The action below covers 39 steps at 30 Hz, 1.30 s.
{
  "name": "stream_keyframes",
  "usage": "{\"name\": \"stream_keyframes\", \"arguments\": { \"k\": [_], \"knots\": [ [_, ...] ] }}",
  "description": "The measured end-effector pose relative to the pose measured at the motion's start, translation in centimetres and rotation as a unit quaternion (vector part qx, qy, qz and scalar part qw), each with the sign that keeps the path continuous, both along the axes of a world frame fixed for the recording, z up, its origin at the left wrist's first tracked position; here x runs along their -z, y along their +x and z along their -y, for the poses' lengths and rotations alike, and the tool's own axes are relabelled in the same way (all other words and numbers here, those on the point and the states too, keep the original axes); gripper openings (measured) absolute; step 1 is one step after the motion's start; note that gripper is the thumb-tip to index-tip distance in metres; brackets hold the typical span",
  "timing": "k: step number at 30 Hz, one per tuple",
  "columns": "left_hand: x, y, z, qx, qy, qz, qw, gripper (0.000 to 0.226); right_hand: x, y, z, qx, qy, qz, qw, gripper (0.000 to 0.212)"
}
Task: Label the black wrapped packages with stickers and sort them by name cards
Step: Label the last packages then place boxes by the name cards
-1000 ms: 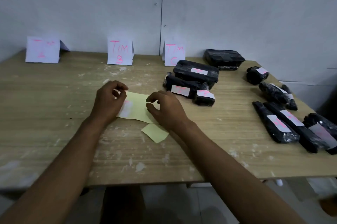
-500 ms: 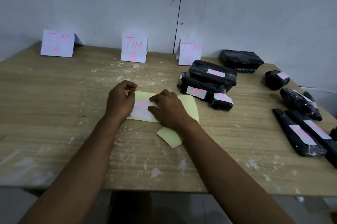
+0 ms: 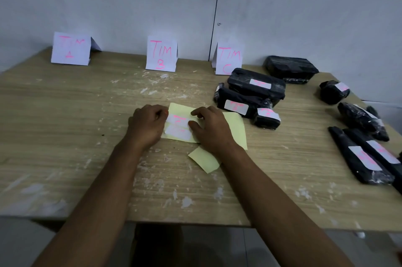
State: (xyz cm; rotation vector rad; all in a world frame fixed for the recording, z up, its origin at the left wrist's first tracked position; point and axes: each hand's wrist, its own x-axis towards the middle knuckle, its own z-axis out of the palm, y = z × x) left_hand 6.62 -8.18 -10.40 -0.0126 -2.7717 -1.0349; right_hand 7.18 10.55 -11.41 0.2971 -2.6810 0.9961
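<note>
A yellow sticker sheet [image 3: 236,127] lies mid-table with white stickers [image 3: 177,122] on it, the upper one marked in pink. My left hand [image 3: 148,125] holds the sheet's left edge with curled fingers. My right hand [image 3: 211,128] pinches at the stickers' right edge, thumb and fingertips on them. Three folded name cards stand at the back: Tim A [image 3: 70,49], Tim B [image 3: 161,53] and Tim C [image 3: 229,58]. In front of Tim C lie three labelled black packages [image 3: 256,84]. A black package without a visible label [image 3: 290,69] lies behind them.
Several more labelled black packages [image 3: 359,158] lie along the table's right edge. A loose yellow backing scrap [image 3: 203,161] lies under my right wrist. The wooden table [image 3: 65,125] is flecked with white residue and meets a grey wall at the back.
The view has shifted left and closer. My right hand has moved onto the sheet and closed its fingers at the stickers; my left hand keeps its hold on the left edge.
</note>
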Motion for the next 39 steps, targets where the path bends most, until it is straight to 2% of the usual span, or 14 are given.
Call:
{"name": "stream_keyframes", "arguments": {
  "k": [3,5,9,13,17,26,31,36,39],
  "knots": [
    [-0.5,0.3,0.0,0.021,0.152,0.014,0.988,0.024,-0.1,0.3,0.0,0.0,0.004,0.014,1.0,0.029],
    [-1.0,0.5,-0.3,0.019,0.229,0.024,0.973,0.027,-0.2,0.4,0.1,0.004,0.002,0.017,1.0,0.029],
    [-1.4,0.7,-0.7,0.006,0.339,0.046,0.94,0.037,-0.5,1.0,0.2,0.007,-0.01,0.009,1.0,0.029],
    [-1.7,0.8,-0.7,0.004,0.416,0.038,0.909,0.043,-1.1,1.4,0.4,0.025,0.003,-0.048,0.999,0.022],
    [-1.7,0.8,-1.1,0.012,0.44,0.036,0.897,0.049,-1.3,1.6,1.1,0.007,-0.038,-0.093,0.995,0.018],
    [-1.2,0.6,-1.4,0.034,0.44,0.049,0.896,0.051,-1.3,2.3,1.7,-0.012,-0.029,-0.1,0.994,0.041],
    [-1.1,0.5,-1.6,0.033,0.436,0.043,0.898,0.047,-1.4,2.4,1.9,0.004,-0.046,-0.092,0.995,0.024],
    [-0.9,0.4,-1.8,0.035,0.423,0.04,0.905,0.047,-1.4,2.2,2.2,0.012,-0.064,-0.08,0.995,0.018],
    [-0.8,0.4,-1.9,0.043,0.408,0.029,0.911,0.048,-1.4,2.1,2.1,0.005,-0.112,-0.04,0.993,0.014]
  ]
}}
